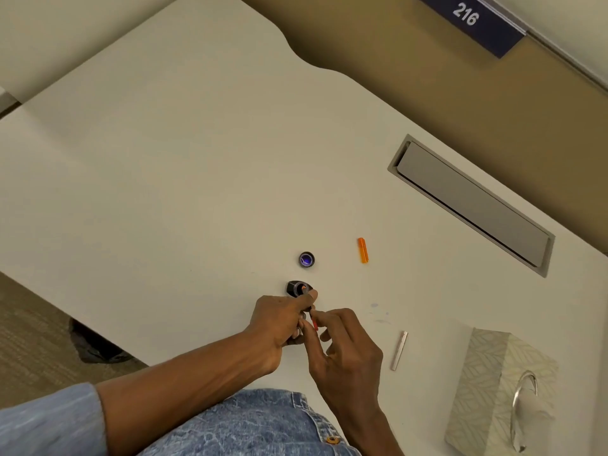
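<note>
My left hand (279, 319) grips the black cylindrical barrel (296, 287) over the white surface (164, 192). My right hand (342, 343) pinches a thin red stick (315, 324). I'd hold the barrel steady and feed the stick in squarely. Lying loose: one round purple-glass lens ring (306, 259), one orange translucent tube (362, 250), one silver metal bar (399, 350).

A pale table (164, 176) with a wavy far edge has a grey cable flap (470, 202) set in it. Tan carpet (29, 330) lies around it. A blue sign (467, 18) on the wall (575, 21) reads 216.
</note>
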Demonstrator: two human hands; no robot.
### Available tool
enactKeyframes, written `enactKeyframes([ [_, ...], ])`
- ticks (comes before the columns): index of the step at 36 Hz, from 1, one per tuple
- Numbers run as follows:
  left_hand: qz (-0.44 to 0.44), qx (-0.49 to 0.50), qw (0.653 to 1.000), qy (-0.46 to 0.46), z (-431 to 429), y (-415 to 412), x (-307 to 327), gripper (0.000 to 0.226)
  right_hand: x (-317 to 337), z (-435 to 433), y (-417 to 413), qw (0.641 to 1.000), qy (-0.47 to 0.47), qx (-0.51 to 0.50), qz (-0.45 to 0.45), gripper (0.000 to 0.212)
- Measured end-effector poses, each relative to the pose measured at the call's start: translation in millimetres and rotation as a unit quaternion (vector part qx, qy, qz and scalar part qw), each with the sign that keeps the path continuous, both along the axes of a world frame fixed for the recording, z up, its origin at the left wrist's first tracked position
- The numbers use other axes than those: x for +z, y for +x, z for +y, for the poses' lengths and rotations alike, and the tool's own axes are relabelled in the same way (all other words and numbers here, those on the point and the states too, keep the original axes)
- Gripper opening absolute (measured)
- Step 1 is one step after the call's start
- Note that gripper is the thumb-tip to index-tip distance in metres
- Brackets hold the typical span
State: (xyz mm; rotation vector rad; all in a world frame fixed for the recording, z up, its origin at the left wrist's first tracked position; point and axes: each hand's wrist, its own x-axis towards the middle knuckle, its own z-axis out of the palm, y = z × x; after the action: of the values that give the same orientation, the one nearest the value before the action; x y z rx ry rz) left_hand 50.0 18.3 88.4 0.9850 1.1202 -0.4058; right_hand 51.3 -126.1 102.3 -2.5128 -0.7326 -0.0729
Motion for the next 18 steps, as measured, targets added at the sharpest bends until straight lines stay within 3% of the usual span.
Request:
enactKeyframes([
  [18, -0.019, -0.023, 0.999, 0.027, -2, -8, -3, 0.036, -5, -5, -19, 0.997, -0.063, -0.029, 0.043, 0.024],
])
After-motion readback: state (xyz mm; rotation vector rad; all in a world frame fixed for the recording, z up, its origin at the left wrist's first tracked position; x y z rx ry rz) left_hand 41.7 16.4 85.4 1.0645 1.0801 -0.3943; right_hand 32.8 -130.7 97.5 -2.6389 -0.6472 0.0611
